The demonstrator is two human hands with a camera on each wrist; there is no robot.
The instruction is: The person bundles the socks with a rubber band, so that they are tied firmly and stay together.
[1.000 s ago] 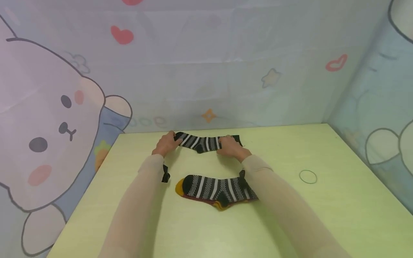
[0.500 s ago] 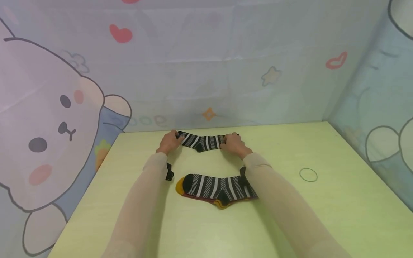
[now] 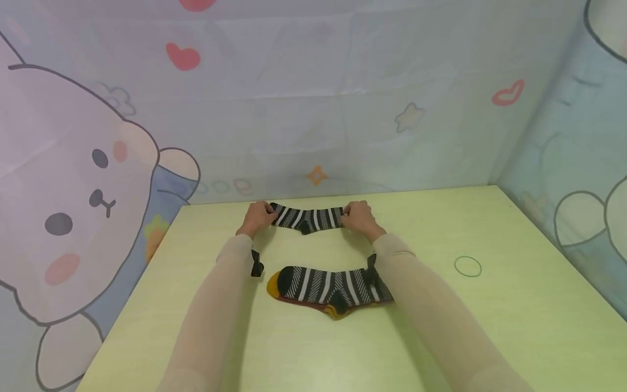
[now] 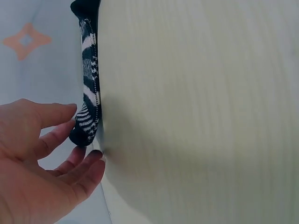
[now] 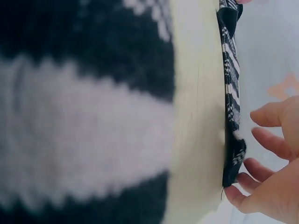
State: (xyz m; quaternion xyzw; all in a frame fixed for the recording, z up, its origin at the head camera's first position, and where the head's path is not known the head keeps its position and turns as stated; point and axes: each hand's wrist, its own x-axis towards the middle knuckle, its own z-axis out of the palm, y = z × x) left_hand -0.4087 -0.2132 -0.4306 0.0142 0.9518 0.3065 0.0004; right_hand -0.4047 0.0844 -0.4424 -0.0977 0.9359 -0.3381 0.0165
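A black-and-white patterned sock [image 3: 308,219] lies flat near the table's far edge, heel toward me. At its toe is my left hand [image 3: 257,218]; in the left wrist view its loosely bent fingertips [image 4: 70,109] are right at the dark toe. My right hand [image 3: 360,218] is at the cuff end, partly hiding it in the head view. The right wrist view shows spread, relaxed fingers [image 5: 245,182] against the cuff's edge. Nearer me lies a stack of socks [image 3: 328,286], a similar striped one on top, mustard and dark red below; my right forearm covers its cuff end.
A thin green ring [image 3: 467,267] lies on the pale yellow table [image 3: 313,354] to the right. A printed fabric backdrop [image 3: 294,109] rises behind the table's far edge. Black wrist-worn pieces [image 3: 257,264] hang under my sleeves.
My right hand has slid right along the sock to its cuff end, uncovering more stripes. My left hand has shifted slightly right at the toe. The sock stack stays put.
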